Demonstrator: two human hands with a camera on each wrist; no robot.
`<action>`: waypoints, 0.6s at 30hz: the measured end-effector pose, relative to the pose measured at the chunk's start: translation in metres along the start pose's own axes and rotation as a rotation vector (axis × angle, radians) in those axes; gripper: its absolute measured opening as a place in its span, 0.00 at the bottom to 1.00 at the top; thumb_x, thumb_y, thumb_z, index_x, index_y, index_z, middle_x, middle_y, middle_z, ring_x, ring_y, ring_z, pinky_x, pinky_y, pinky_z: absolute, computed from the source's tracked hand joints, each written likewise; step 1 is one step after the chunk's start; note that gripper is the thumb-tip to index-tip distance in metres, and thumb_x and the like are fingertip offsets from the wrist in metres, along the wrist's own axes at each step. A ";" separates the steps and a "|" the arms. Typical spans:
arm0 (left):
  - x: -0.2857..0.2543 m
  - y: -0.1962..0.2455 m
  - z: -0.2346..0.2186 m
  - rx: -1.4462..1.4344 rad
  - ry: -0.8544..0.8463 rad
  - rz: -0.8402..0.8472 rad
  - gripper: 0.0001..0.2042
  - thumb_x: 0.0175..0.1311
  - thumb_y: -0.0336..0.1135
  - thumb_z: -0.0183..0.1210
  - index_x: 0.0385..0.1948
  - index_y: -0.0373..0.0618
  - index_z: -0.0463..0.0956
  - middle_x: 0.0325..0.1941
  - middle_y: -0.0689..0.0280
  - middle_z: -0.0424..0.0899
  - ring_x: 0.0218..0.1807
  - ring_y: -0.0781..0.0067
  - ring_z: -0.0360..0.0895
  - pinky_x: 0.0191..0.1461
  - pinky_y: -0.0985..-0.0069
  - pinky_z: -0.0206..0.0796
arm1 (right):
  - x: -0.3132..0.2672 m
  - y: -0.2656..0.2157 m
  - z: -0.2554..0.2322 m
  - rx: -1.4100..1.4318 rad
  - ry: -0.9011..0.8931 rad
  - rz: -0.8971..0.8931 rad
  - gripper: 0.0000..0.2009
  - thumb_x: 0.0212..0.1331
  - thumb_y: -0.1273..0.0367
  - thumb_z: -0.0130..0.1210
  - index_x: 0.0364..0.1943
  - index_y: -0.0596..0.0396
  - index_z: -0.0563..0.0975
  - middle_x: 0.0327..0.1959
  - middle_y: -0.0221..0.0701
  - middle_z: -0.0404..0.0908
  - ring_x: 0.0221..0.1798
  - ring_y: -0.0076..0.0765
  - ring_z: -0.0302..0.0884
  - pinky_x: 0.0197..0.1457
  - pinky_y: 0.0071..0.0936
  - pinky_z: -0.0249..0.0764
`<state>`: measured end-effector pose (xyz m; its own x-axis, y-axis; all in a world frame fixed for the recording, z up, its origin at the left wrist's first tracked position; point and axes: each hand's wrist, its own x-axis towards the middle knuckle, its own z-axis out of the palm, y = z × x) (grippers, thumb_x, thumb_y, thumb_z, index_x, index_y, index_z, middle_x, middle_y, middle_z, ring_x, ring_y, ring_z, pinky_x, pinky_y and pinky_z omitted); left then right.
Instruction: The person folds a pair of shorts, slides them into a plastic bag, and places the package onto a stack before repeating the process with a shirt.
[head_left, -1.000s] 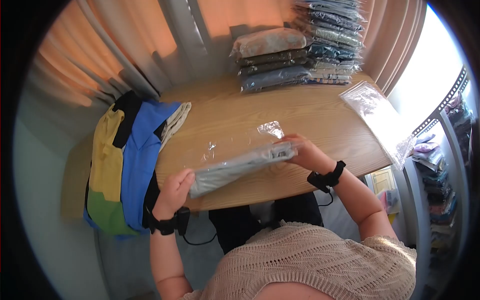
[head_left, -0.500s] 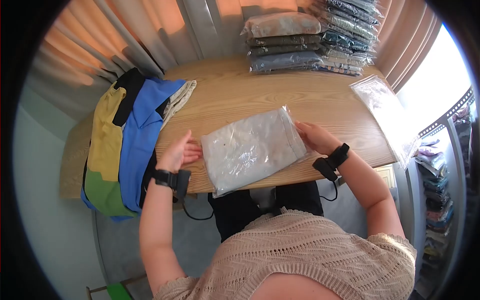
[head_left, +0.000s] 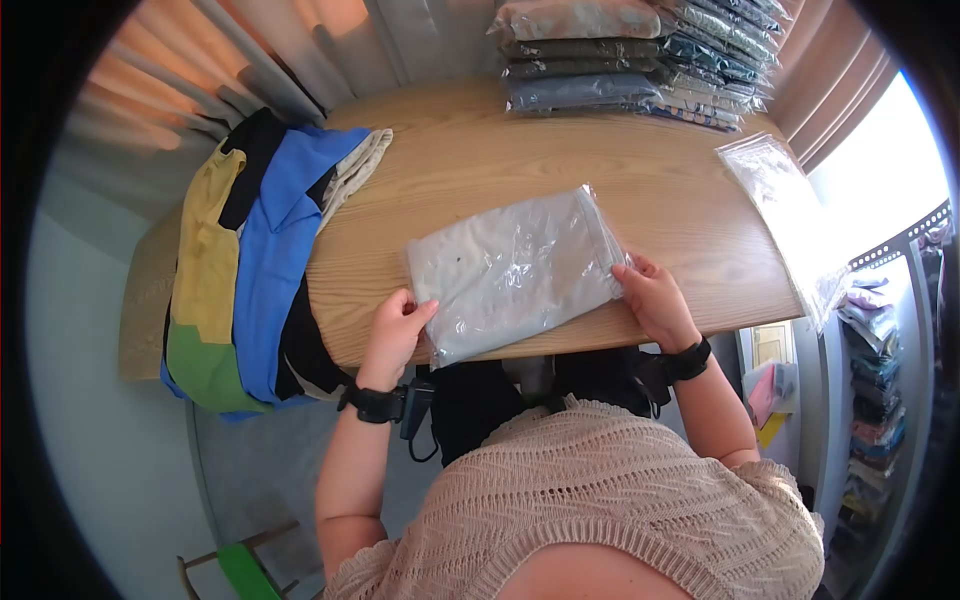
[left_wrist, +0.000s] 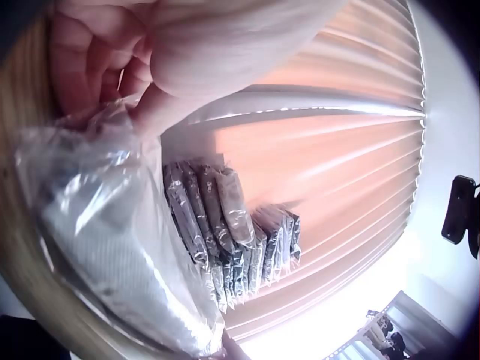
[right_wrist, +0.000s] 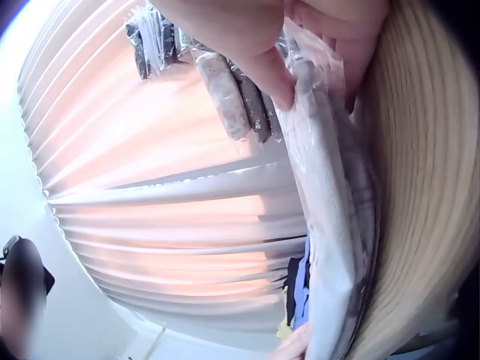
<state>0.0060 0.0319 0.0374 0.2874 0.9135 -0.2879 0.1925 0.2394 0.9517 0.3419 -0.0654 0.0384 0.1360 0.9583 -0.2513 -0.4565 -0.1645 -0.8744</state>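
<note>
A folded light-grey garment in a clear plastic bag (head_left: 515,265) lies on the wooden table by its front edge in the head view. My left hand (head_left: 395,335) pinches the bag's near left side, thumb on top. On the opposite side my right hand (head_left: 655,298) grips the right edge between thumb and fingers. In the left wrist view the thumb and curled fingers of the left hand (left_wrist: 120,67) hold crinkled plastic. The right wrist view shows the right hand (right_wrist: 300,52) with its thumb on one face of the bag (right_wrist: 319,187) and fingers behind it.
Yellow, blue, green and black clothes (head_left: 270,270) drape over the table's left end. Stacks of bagged garments (head_left: 590,65) stand at the back. Clear empty bags (head_left: 780,210) lie at the right edge, near a shelf (head_left: 875,380) with folded items. A curtain hangs behind.
The bagged garment, tilted up in the hands at first, has been laid flat on the table. Both hands loosened at its sides, then took hold of its left and right edges.
</note>
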 end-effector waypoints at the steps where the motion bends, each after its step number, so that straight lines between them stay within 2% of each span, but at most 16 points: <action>1: 0.002 -0.004 0.005 0.004 -0.005 -0.003 0.10 0.61 0.36 0.59 0.33 0.38 0.73 0.30 0.68 0.76 0.29 0.82 0.70 0.32 0.83 0.64 | 0.004 0.005 -0.006 0.057 0.050 -0.015 0.17 0.61 0.70 0.54 0.52 0.64 0.70 0.46 0.31 0.78 0.47 0.23 0.74 0.50 0.21 0.70; 3: 0.005 -0.004 0.021 -0.016 0.114 0.074 0.09 0.62 0.35 0.58 0.31 0.38 0.71 0.29 0.69 0.73 0.28 0.83 0.66 0.29 0.81 0.60 | 0.004 0.005 -0.004 0.115 0.110 -0.031 0.15 0.62 0.69 0.54 0.50 0.62 0.72 0.45 0.30 0.78 0.46 0.22 0.74 0.48 0.21 0.70; 5: 0.007 -0.001 0.032 -0.024 0.120 0.035 0.09 0.63 0.35 0.57 0.33 0.38 0.70 0.30 0.68 0.73 0.30 0.83 0.67 0.31 0.81 0.61 | 0.001 0.004 0.000 0.350 0.140 -0.086 0.13 0.62 0.67 0.53 0.48 0.59 0.73 0.44 0.30 0.79 0.44 0.23 0.74 0.46 0.22 0.69; 6: 0.008 0.001 0.038 -0.190 0.101 -0.011 0.09 0.65 0.35 0.55 0.34 0.39 0.70 0.31 0.68 0.73 0.31 0.82 0.67 0.32 0.80 0.62 | 0.004 0.008 -0.010 0.390 0.066 -0.071 0.17 0.65 0.66 0.48 0.54 0.60 0.68 0.50 0.35 0.76 0.53 0.31 0.73 0.59 0.29 0.67; 7: 0.008 0.003 0.044 -0.356 0.083 -0.054 0.09 0.66 0.36 0.54 0.35 0.39 0.69 0.31 0.68 0.73 0.32 0.81 0.68 0.34 0.79 0.63 | 0.000 0.007 -0.013 0.389 0.069 -0.080 0.17 0.65 0.66 0.48 0.54 0.60 0.68 0.50 0.35 0.76 0.53 0.31 0.73 0.59 0.29 0.67; 8: 0.008 0.007 0.052 -0.356 0.078 -0.042 0.09 0.66 0.36 0.54 0.35 0.39 0.69 0.31 0.68 0.73 0.32 0.81 0.68 0.34 0.79 0.63 | -0.006 0.002 -0.006 0.465 -0.003 -0.019 0.17 0.65 0.66 0.47 0.54 0.60 0.68 0.51 0.37 0.76 0.53 0.34 0.73 0.61 0.32 0.66; 9: 0.005 0.013 0.060 -0.494 0.070 -0.037 0.09 0.67 0.36 0.53 0.37 0.39 0.69 0.33 0.67 0.74 0.34 0.79 0.70 0.37 0.77 0.65 | -0.010 0.000 0.000 0.541 -0.080 0.041 0.17 0.66 0.65 0.46 0.54 0.60 0.67 0.51 0.38 0.75 0.54 0.37 0.73 0.63 0.35 0.65; 10: 0.003 0.017 0.063 -0.630 0.060 -0.032 0.10 0.68 0.37 0.52 0.38 0.40 0.68 0.36 0.66 0.75 0.37 0.76 0.72 0.41 0.75 0.67 | -0.013 0.002 0.006 0.566 -0.084 0.074 0.18 0.66 0.64 0.45 0.55 0.59 0.65 0.53 0.41 0.74 0.55 0.43 0.72 0.64 0.40 0.64; 11: 0.007 0.009 0.061 -0.628 0.052 -0.020 0.10 0.68 0.37 0.52 0.38 0.40 0.68 0.36 0.66 0.75 0.37 0.76 0.72 0.41 0.75 0.67 | -0.014 0.009 0.009 0.565 -0.088 0.060 0.18 0.66 0.64 0.45 0.55 0.59 0.65 0.53 0.41 0.74 0.55 0.43 0.72 0.64 0.40 0.64; 13: 0.017 -0.015 0.057 -0.655 0.004 0.048 0.12 0.67 0.38 0.52 0.45 0.39 0.69 0.46 0.59 0.77 0.48 0.67 0.77 0.52 0.66 0.70 | -0.013 0.027 0.013 0.528 -0.201 0.107 0.19 0.66 0.61 0.46 0.56 0.57 0.65 0.54 0.40 0.73 0.55 0.42 0.72 0.64 0.41 0.65; 15: -0.002 0.005 0.069 -0.743 -0.007 0.043 0.14 0.68 0.36 0.51 0.50 0.39 0.66 0.52 0.60 0.75 0.53 0.66 0.74 0.57 0.65 0.67 | -0.011 0.034 0.021 0.541 -0.372 0.179 0.19 0.65 0.63 0.49 0.57 0.56 0.65 0.56 0.35 0.72 0.55 0.37 0.73 0.61 0.37 0.69; 16: -0.005 0.005 0.070 -0.758 -0.063 0.071 0.15 0.68 0.36 0.51 0.52 0.40 0.64 0.54 0.60 0.74 0.54 0.66 0.73 0.58 0.65 0.66 | -0.011 0.027 0.035 0.539 -0.287 0.186 0.19 0.65 0.64 0.49 0.57 0.56 0.65 0.56 0.35 0.72 0.55 0.37 0.73 0.61 0.37 0.69; 18: -0.011 0.006 0.073 -0.702 -0.057 0.057 0.13 0.69 0.36 0.49 0.50 0.41 0.65 0.52 0.61 0.75 0.52 0.69 0.74 0.55 0.68 0.68 | -0.010 0.020 0.058 0.526 -0.140 0.164 0.19 0.65 0.67 0.49 0.58 0.57 0.64 0.57 0.35 0.71 0.56 0.37 0.72 0.61 0.38 0.70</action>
<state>0.0728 -0.0008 0.0386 0.3317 0.9168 -0.2224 -0.4691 0.3649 0.8043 0.2802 -0.0646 0.0480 -0.0756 0.9577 -0.2776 -0.8429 -0.2102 -0.4953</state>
